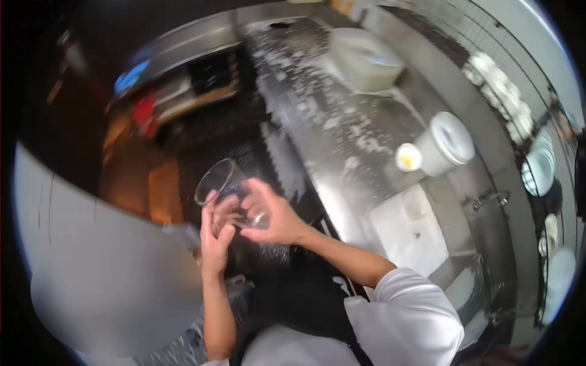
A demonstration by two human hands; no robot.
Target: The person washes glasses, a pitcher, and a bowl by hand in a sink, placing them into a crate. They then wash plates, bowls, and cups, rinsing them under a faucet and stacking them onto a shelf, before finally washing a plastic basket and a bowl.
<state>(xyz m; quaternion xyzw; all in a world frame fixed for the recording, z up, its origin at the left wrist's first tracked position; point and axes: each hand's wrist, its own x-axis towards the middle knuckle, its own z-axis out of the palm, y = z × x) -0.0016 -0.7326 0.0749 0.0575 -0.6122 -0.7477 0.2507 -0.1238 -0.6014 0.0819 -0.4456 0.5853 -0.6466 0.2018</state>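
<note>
I hold a clear drinking glass (218,180) in front of me, tilted, its round rim facing the upper left. My left hand (215,236) curls around the near-left side of the glass. On the other side, my right hand (276,213) grips it near the base, thumb below and fingers above. The glass is transparent and I see no contents in it. Both hands are off the counter, over the dark floor beside its edge.
The wet steel counter (311,131) carries scattered suds. A large tub (360,70), a white bucket (436,152) and a small cup (408,157) with something yellow stand on it. A white basin (403,235) lies nearer. Dishes fill the wire rack (513,46). A blurred grey surface (116,274) is at left.
</note>
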